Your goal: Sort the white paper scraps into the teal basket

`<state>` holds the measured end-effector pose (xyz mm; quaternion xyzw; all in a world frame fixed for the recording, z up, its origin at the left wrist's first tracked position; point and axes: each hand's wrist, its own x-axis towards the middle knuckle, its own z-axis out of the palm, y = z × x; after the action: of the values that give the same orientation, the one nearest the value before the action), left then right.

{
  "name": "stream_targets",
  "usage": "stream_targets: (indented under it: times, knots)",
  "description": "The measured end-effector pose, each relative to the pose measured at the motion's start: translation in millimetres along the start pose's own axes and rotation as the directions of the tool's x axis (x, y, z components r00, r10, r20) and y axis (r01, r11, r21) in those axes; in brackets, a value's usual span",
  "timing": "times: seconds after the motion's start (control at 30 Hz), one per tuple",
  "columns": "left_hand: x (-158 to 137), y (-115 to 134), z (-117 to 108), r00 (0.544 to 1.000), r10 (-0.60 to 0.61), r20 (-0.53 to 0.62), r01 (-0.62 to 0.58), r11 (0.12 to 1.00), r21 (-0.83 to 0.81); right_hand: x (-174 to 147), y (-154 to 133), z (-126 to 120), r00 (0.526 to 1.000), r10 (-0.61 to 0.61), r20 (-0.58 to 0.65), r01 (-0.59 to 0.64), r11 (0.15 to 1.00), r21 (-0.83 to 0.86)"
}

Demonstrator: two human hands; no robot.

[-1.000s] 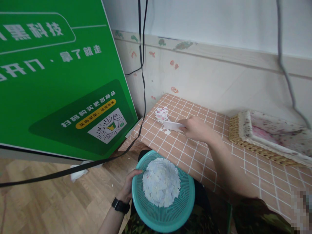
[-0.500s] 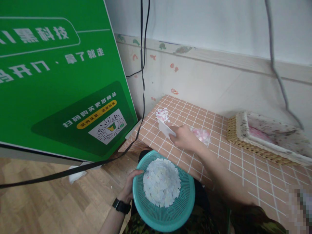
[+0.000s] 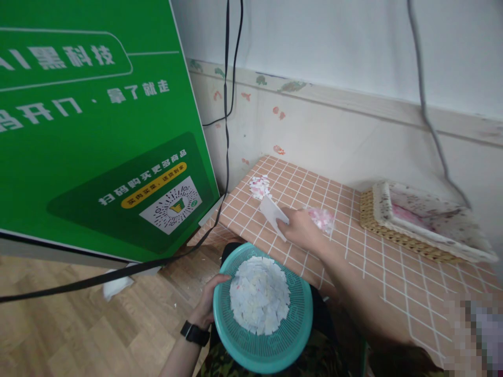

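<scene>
My left hand (image 3: 212, 296) grips the left rim of a round teal plastic basket (image 3: 301, 335), its thumb over the edge. Inside the basket lies a heap of small white paper scraps (image 3: 259, 296). Over the table, my right hand (image 3: 301, 228) is closed on a flat white card (image 3: 271, 212), which slants down toward the tabletop. Just beyond the card's far end sits a small pile of white and pink paper bits (image 3: 259, 187). A second pile of pinkish pieces (image 3: 323, 219) lies behind my right hand, partly hidden by it.
The table (image 3: 353, 251) has a brown, white-gridded cover. A wicker basket with a cloth liner (image 3: 416, 235) stands at its right. On the left is a large green panel (image 3: 78, 167), with a black cable (image 3: 226, 157) hanging in front. A white scrap (image 3: 117, 287) lies on the floor.
My right hand and the card have drawn slightly back from the small pile, toward the right. The left hand keeps its hold on the basket; the view has shifted a little.
</scene>
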<state>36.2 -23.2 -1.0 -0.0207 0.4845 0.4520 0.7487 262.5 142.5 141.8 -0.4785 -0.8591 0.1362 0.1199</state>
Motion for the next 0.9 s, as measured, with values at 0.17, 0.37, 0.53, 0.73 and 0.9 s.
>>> stream_targets:
  times: [0.17, 0.37, 0.53, 0.73, 0.9]
  knots:
    - [-2, -1, 0, 1.000, -0.015, 0.008, 0.016, 1.000, -0.004, -16, 29, -15, 0.992, 0.103, -0.077, -0.106, 0.993, -0.043]
    - [1, -2, -3, 1.000, -0.007, 0.007, 0.007, 1.000, -0.004, -7, 49, -25, 0.983, 0.140, -0.116, -0.148, 0.987, -0.068]
    - [2, -2, -4, 1.000, -0.006, 0.009, 0.006, 1.000, -0.003, 3, 54, -26, 0.992, 0.124, -0.022, -0.125, 0.990, -0.071]
    - [2, -1, -4, 0.999, -0.010, 0.032, 0.010, 1.000, -0.002, -5, 51, -39, 1.000, -0.012, 0.013, 0.013, 0.999, -0.037]
    - [2, 0, -3, 1.000, -0.002, 0.017, 0.002, 1.000, 0.000, -16, 33, -37, 0.996, -0.064, 0.065, 0.066, 0.998, -0.023]
